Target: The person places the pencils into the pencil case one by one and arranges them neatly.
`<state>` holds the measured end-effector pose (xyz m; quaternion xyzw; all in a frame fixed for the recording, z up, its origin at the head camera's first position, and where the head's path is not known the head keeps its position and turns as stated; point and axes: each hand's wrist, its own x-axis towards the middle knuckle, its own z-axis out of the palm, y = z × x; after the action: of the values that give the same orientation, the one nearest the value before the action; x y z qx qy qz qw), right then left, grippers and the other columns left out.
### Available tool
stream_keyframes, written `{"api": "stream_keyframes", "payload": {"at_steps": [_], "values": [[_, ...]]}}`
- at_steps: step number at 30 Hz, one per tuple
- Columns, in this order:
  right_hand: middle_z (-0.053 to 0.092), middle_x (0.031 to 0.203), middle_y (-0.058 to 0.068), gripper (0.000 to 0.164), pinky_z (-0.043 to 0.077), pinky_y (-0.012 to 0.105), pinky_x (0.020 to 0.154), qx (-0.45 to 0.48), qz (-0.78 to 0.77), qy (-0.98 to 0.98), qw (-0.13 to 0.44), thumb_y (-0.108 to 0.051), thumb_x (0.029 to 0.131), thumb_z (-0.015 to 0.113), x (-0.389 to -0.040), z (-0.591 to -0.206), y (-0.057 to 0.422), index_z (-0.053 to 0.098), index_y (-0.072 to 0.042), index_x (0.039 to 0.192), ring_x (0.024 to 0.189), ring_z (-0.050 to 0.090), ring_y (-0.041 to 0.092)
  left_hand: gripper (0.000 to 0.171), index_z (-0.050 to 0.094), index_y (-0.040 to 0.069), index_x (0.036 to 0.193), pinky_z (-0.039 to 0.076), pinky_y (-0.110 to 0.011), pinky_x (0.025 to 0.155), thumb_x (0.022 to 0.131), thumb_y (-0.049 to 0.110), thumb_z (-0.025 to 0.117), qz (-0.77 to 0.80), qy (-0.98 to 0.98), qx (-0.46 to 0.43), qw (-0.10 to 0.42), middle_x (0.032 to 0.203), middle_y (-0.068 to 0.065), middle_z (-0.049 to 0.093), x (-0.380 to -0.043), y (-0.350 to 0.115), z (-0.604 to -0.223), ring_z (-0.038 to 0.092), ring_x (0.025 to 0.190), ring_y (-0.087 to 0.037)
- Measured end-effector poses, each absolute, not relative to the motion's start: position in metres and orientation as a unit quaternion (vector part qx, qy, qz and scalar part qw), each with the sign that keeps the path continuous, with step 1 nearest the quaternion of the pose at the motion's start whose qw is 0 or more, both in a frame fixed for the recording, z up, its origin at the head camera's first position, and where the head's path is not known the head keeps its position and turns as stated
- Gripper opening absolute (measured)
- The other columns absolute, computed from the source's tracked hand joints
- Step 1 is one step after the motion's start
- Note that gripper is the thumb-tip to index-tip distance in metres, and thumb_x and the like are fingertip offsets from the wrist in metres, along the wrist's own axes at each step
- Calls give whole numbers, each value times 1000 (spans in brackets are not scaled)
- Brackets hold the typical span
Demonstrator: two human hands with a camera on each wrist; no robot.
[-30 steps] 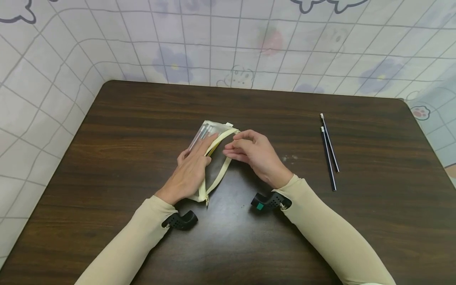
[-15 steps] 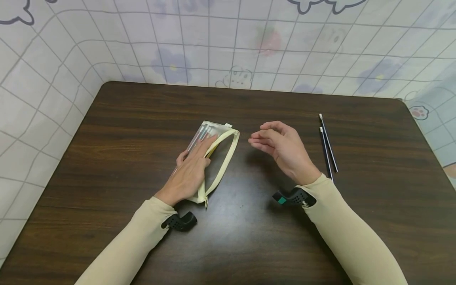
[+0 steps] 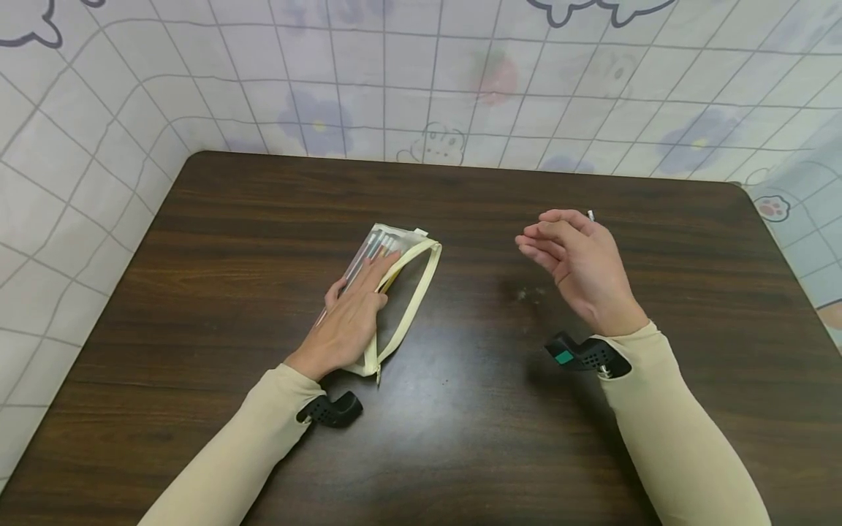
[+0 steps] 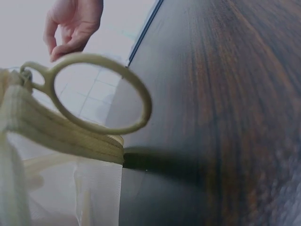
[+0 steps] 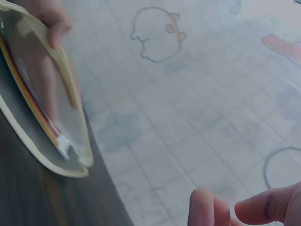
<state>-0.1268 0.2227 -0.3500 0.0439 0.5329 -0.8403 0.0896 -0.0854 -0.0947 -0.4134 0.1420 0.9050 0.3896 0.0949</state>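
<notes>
A clear pencil case (image 3: 411,292) with cream zipper edging lies on the table, its mouth spread apart. My left hand (image 3: 351,314) rests on its upper side, fingers fairly straight, thumb by the edging. Several pencils (image 3: 375,245) show through the plastic; the right wrist view looks into the mouth at pencils (image 5: 35,101). A ring-shaped zipper pull (image 4: 146,106) looms large in the left wrist view. My right hand (image 3: 582,267) hovers right of the case, fingers loosely bent, holding nothing. Behind it a pencil's white end (image 3: 590,215) peeks out; the rest is hidden.
The dark wooden table (image 3: 263,219) has rounded back corners. A patterned white sheet (image 3: 408,80) hangs behind it and at the sides. In the left wrist view a dark pencil (image 4: 146,30) lies on the table beyond the case.
My right hand has moved away from the case's mouth to the right, and now covers most of the two pencils lying there. My left hand and the case have stayed in place.
</notes>
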Motion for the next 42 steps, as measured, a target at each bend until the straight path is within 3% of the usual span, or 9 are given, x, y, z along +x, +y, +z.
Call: {"api": "stream_keyframes", "payload": {"at_steps": [21, 42], "values": [[72, 93, 9, 8, 61, 26, 80, 71, -866, 495, 8, -8, 98, 67, -131, -346, 289, 67, -1, 101, 86, 73, 21, 64, 19, 35, 166, 5, -62, 124, 103, 22, 24, 390, 905, 138, 97, 176, 4, 15, -85, -93, -413, 11, 165, -22], [73, 99, 3, 20, 61, 23, 73, 122, -818, 562, 25, -11, 92, 76, -144, -361, 335, 72, -6, 112, 80, 75, 14, 64, 18, 33, 166, 4, -60, 126, 104, 20, 22, 388, 905, 144, 100, 176, 3, 16, -85, -94, -412, 11, 165, -21]]}}
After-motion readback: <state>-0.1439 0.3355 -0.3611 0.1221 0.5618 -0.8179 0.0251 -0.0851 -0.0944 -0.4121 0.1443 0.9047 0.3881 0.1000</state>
